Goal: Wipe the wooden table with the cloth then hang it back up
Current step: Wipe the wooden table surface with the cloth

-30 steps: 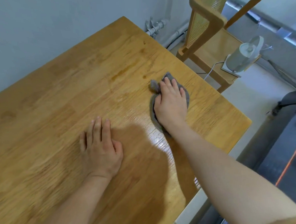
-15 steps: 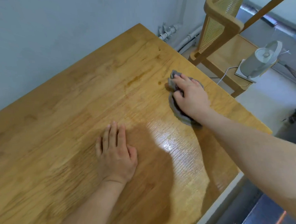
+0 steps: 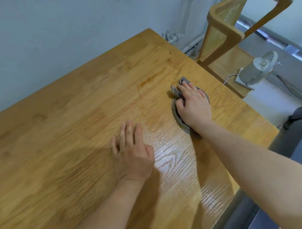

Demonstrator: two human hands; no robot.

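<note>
My right hand (image 3: 194,107) lies on the grey cloth (image 3: 176,113) and presses it flat on the desk (image 3: 78,117), near the right edge and about halfway along it. My right fingers (image 3: 186,89) are partly curled over the cloth, the thumb tucked into its folds; a crumpled corner sticks out past the fingertips towards the far corner. My left hand (image 3: 132,154) rests palm down on the bare wood near the middle, fingers (image 3: 129,134) straight and together, holding nothing. The wood between my hands and towards the near edge shines wet. Beyond the desk's right edge stands a wooden chair (image 3: 226,36) with a small white appliance (image 3: 258,69) on its seat.
</note>
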